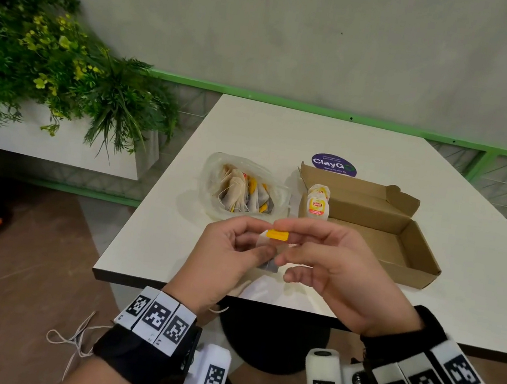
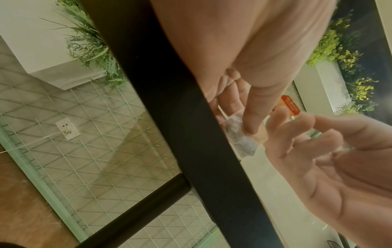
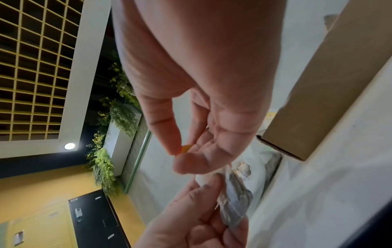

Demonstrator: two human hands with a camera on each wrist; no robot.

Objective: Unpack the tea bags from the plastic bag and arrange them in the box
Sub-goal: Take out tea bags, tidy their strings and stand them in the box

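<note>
Above the table's near edge, both hands work on one tea bag (image 1: 269,262). My left hand (image 1: 261,242) pinches the greyish pouch (image 2: 237,134) between thumb and fingers. My right hand (image 1: 288,243) pinches its yellow tag (image 1: 277,235), also seen as an orange-yellow tag (image 3: 185,149) between thumb and forefinger. Behind the hands lies a clear plastic bag (image 1: 214,182) holding several tea bags. To its right stands an open cardboard box (image 1: 408,248), with a few wrapped tea bags (image 1: 317,205) upright at its left end.
A purple round sticker (image 1: 333,164) is on the white table (image 1: 287,131) behind the box. A planter with green and yellow plants (image 1: 51,63) stands to the left, off the table. A loose white cord (image 1: 72,339) hangs by my left wrist.
</note>
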